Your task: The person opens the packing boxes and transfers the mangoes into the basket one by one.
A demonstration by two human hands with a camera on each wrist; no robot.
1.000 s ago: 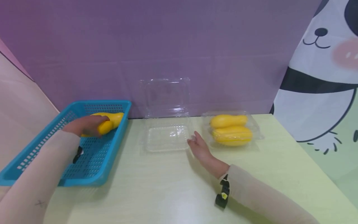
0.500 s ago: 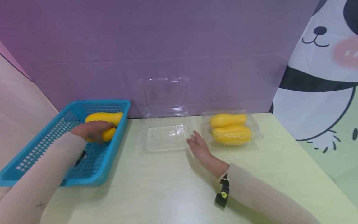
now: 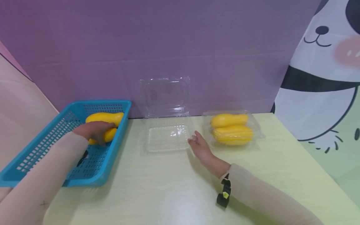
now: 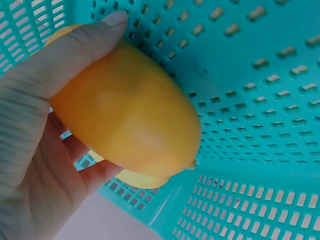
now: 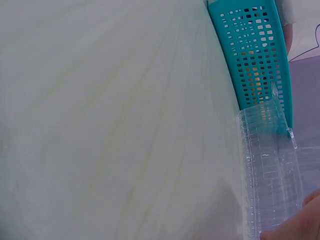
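Inside the blue basket (image 3: 104,170), my left hand (image 3: 95,129) grips a yellow gourd-shaped fruit (image 3: 111,135). The left wrist view shows my thumb over one side of this smooth fruit (image 4: 135,110) and my fingers curled beneath it. A second yellow gourd-shaped fruit (image 3: 105,117) lies just behind, toward the basket's back wall. At the table's middle stands a clear plastic clamshell box (image 3: 168,137), its lid upright and nothing inside. My right hand (image 3: 202,151) pinches the right rim of this box with thumb and fingertips.
To the right, a closed clear clamshell (image 3: 256,125) holds two yellow fruits (image 3: 233,136). A purple backdrop (image 3: 168,40) rises at the table's (image 3: 157,190) back edge. The basket's raised right wall (image 3: 119,134) stands between the left hand and the middle clamshell.
My left hand has shifted slightly right and toward the front with its fruit, exposing more of the fruit behind. The right hand stays at the box rim.
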